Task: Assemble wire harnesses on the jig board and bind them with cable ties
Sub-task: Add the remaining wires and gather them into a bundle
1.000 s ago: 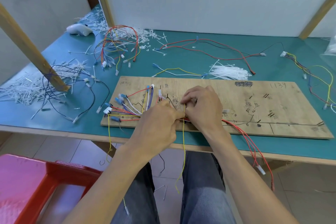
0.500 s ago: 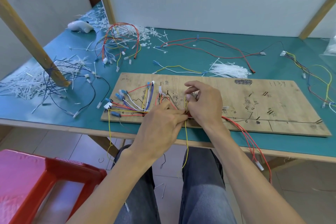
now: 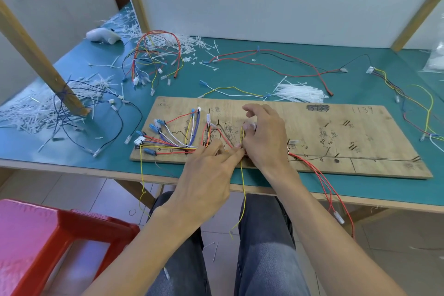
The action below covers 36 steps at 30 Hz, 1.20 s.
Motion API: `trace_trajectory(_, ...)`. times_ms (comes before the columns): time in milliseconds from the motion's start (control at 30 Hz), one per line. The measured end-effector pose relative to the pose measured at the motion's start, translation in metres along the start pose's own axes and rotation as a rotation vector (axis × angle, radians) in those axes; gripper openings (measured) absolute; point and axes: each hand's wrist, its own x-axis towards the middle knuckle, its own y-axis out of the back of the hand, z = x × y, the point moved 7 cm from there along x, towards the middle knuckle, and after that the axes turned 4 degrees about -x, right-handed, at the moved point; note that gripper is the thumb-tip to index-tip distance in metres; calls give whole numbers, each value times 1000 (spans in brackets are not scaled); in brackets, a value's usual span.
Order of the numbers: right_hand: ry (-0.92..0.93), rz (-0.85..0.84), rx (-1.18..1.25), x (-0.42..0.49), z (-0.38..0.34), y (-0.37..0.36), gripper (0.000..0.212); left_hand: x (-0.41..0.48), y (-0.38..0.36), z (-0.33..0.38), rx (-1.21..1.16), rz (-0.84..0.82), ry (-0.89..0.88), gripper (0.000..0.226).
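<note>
Though at the jig board (image 3: pixel 336 132) edge, left hand (image 3: pixel 206 175) fingers flat on wires (image 3: pixel 168 149), right hand (image 3: pixel 266 142) pinching yellow wire (image 3: pixel 243 185).

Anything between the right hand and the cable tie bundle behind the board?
Nothing visible: only bare jig board separates the right hand from the cable tie bundle; a loose yellow-and-white wire ends just left of it.

Wiring workshop bench, green table (image 3: pixel 336 94), wooden jig board (image 3: pixel 312 142), loose cable ties (image 3: pixel 298 92)

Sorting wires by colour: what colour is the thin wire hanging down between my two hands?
It's a thin yellow wire, clearest in the head view.
</note>
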Motion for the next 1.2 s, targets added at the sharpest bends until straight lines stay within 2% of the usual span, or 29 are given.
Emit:
trace_trajectory(67, 23, 96, 40, -4, -4, 9, 41, 1, 1, 0, 23, 1, 7, 55)
trace_trajectory(167, 149, 324, 89, -21, -22, 32, 22, 4, 2, 1, 27, -22, 25, 50)
trace_trajectory(233, 192, 347, 141, -40, -29, 40, 12, 6, 2, 0, 33, -52, 45, 38)
trace_trajectory(333, 61, 201, 156, -73, -21, 41, 15, 10, 9, -1, 33, -12, 72, 49)
trace_trajectory(400, 13, 56, 33, -93, -12, 37, 23, 13, 12, -2, 37, 21, 80, 64)
trace_trajectory(500, 58, -110, -133, -109, -7, 31, 28, 13, 0, -9, 5, -109, 143, 71)
trace_trajectory(567, 44, -171, -135, -109, -9, 30, 20, 14, -3, -13, 9, -138, 180, 73)
trace_trajectory(633, 45, -204, -174, -108, -15, 31, 11, 14, -4, -15, 16, -152, 200, 78)
trace_trajectory(800, -58, -248, -164, -102, 3, 57, 16, 8, -1, -13, 15, -134, 234, 76)
trace_trajectory(900, -109, -207, -206, -88, 22, 87, 19, 4, 1, -4, 41, -84, 158, 81)
trace_trajectory(1033, -96, -222, -315, -57, 39, 98, 20, -9, -19, -3, 140, -252, 110, 92)
trace_trajectory(1200, -154, -270, -296, -34, 56, 90, 21, -17, -28, -1, 140, -256, 170, 97)
